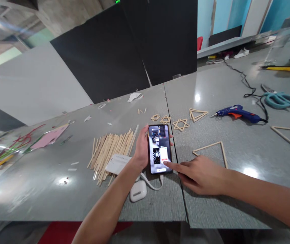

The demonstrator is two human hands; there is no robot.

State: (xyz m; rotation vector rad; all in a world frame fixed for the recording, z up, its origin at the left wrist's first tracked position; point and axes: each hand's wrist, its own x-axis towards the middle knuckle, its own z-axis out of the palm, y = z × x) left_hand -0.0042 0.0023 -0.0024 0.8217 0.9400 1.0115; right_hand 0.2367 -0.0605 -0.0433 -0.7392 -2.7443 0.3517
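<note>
Head view, over a grey work table [58, 189]: the left hand [141, 149] wraps around a smartphone [159, 149], gripping it by its left edge and holding it screen-up just above the tabletop, while the right hand [200, 174] lies beside it with the index finger stretched out, its tip touching the lower part of the lit screen and the other fingers loosely curled, holding nothing. The screen shows several small app windows (their content is too small to read). A white cable [152, 183] runs from the phone's bottom end toward the wrist, next to a white earbud case [138, 191]. Just left of the holding hand lie a white card [118, 163] and a loose heap of thin wooden sticks [110, 149]. Beyond the fingertips sit small stick stars [180, 124] and a stick triangle [198, 114]; a larger triangle [210, 152] lies just past the right hand's knuckles. Farther right are a blue glue gun [237, 113] and teal scissors [279, 99]. The moment appears to be phone use, a tap or swipe on the screen; any further gesture calls for the left hand to keep the phone steady.
</note>
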